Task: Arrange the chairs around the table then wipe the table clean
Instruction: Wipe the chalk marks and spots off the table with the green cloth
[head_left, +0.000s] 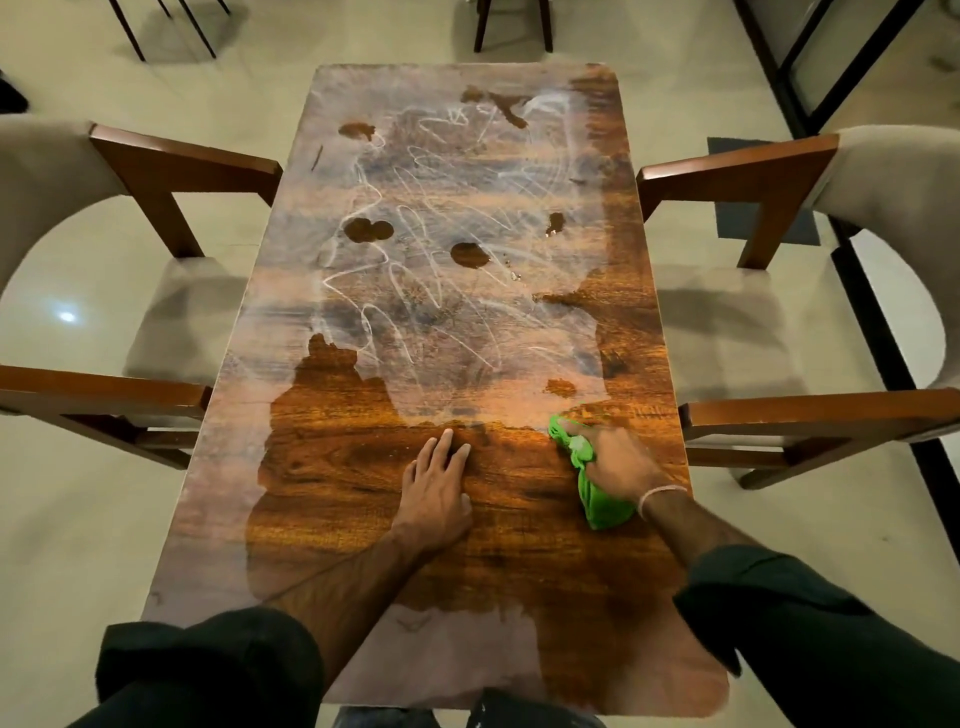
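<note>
A pale tiled floor (727, 78) fills the view, and a long wooden tabletop (363, 519) runs away from the camera down its middle. Most of the far half is filmed with whitish haze scored by looping scribble marks (447, 291), broken by a few dark round spots; the near middle band shows clean, glossy brown grain, with haze again along the near edge. A chair (176, 171) with wooden arms and pale upholstery stands at the left long side, its arm ends just beside the table edge, and a matching chair (753, 171) faces it from the right side. Dark legs of other furniture show at the top. Two forearms in rolled dark sleeves (218, 665) reach in from below. The left hand (439, 488) lies flat and open, palm down on the clean wood, holding nothing. The right hand (615, 460), a thin band at the wrist, is closed over a bunched green cloth (602, 506), pressing it to the tabletop near the right edge, at the border of haze and clean wood.
</note>
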